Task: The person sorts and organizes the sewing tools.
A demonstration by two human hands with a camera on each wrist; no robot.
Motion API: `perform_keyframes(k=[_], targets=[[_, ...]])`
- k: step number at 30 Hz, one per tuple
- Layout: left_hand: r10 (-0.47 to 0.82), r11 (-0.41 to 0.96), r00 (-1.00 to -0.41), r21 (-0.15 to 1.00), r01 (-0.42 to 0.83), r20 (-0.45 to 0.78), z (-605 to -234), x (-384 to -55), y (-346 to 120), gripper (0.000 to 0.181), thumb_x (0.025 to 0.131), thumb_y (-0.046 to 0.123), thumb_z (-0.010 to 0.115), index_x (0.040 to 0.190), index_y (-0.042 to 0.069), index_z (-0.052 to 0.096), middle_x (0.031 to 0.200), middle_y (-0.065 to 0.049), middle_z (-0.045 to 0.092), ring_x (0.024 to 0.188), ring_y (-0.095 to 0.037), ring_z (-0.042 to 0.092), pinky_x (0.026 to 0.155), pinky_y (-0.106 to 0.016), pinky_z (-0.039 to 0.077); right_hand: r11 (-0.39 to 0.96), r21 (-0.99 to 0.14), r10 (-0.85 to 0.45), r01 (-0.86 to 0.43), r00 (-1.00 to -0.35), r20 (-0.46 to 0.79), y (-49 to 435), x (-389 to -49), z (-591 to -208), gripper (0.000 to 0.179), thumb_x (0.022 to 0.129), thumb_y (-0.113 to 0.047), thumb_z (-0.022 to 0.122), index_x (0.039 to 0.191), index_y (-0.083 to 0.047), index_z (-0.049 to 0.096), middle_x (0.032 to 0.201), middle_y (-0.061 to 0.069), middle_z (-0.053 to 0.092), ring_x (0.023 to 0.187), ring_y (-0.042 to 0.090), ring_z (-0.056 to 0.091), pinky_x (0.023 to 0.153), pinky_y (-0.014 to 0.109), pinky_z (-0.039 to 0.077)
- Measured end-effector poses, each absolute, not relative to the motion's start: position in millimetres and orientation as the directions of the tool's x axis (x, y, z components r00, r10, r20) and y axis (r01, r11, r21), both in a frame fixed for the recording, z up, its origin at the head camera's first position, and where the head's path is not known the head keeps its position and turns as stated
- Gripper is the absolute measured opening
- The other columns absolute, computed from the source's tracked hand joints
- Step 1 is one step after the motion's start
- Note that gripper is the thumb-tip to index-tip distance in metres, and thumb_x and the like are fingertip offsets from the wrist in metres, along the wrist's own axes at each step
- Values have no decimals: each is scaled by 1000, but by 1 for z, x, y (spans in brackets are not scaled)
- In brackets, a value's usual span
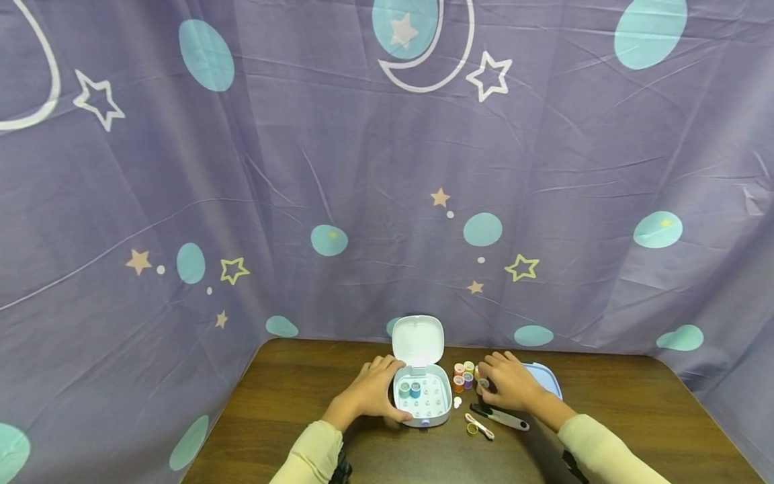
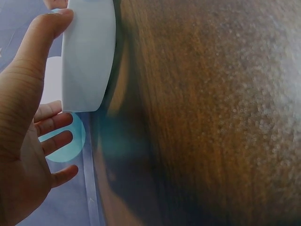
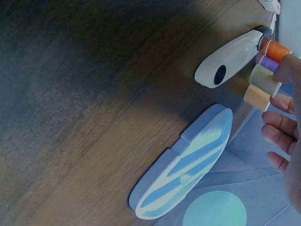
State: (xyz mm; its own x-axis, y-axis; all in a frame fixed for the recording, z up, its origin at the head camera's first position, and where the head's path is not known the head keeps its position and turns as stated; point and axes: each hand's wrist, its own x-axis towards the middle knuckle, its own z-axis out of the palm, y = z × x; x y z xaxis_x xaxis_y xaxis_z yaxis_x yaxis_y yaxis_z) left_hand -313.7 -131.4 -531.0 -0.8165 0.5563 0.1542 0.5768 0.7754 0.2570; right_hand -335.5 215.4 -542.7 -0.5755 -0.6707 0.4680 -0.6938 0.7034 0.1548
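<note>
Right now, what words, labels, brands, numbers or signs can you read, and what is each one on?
None: no readable words, labels, brands or numbers.
Purple curtain: printed stars, spots and a crescent, no writing seen.
White box and white-handled tool: no lettering visible.
Thread spools: any markings are too small to read.

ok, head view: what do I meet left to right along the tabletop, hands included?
Left hand → open white box → front orange spool → purple spool → right hand → light-blue piece.
</note>
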Motion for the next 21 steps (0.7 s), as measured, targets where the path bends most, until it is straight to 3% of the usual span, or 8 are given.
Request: perform_keyframes(k=[21], targets=[[565,761,-807,269,590,173,-533,-313,-133,101,64,63,87,141,10,51,130,-4,58,117,-21,50,97,-43,45,660,208,-692,-722,-477,542,209,-334,-526,30,65,-28,80,76,-17,54,74,-9,46,73,13,46,66,28,32]])
